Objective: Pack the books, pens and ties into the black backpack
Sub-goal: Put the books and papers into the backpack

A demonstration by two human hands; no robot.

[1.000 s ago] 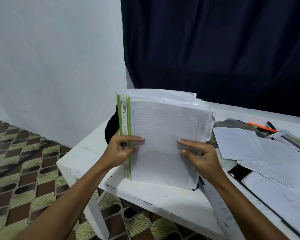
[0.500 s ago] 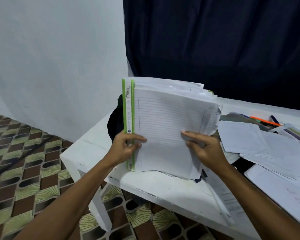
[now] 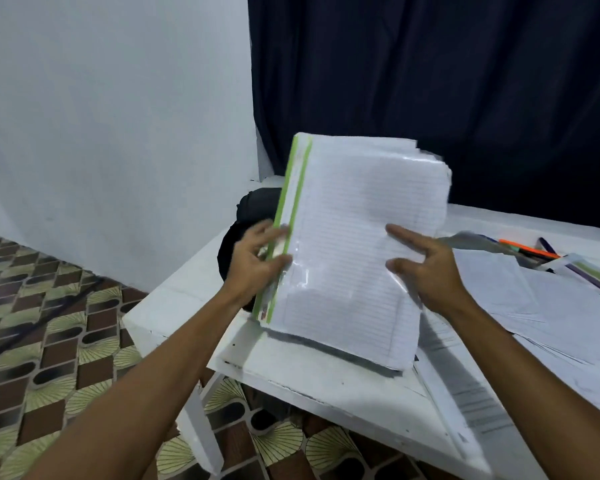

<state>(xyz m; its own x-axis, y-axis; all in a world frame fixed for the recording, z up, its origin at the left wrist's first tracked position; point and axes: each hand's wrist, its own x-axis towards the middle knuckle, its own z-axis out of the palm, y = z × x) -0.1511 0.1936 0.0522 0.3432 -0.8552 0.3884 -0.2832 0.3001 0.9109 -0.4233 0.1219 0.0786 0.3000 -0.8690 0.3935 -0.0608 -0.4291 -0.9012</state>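
White lined sheets in a clear file [image 3: 354, 244] with a green spine strip are held upright, tilted back, above the near corner of the surface [image 3: 326, 382]. The file's green edge is pinched by the left hand [image 3: 253, 261], thumb in front and fingers curled behind it. The right hand [image 3: 426, 268] is laid against the file's right front, its fingers straight and spread, nothing being gripped by them. The file's lower edge is seen just above the surface; whether it touches cannot be told. A black backpack [image 3: 236, 237] is partly hidden behind the file's left side, directly beyond the left hand. Loose papers [image 3: 520, 289] are spread on the surface to the right of the file, beyond the right hand. Pens [image 3: 527, 251], one orange, are seen farther right of the file, near the surface's back edge, with a dark curtain [image 3: 430, 81] behind the file.
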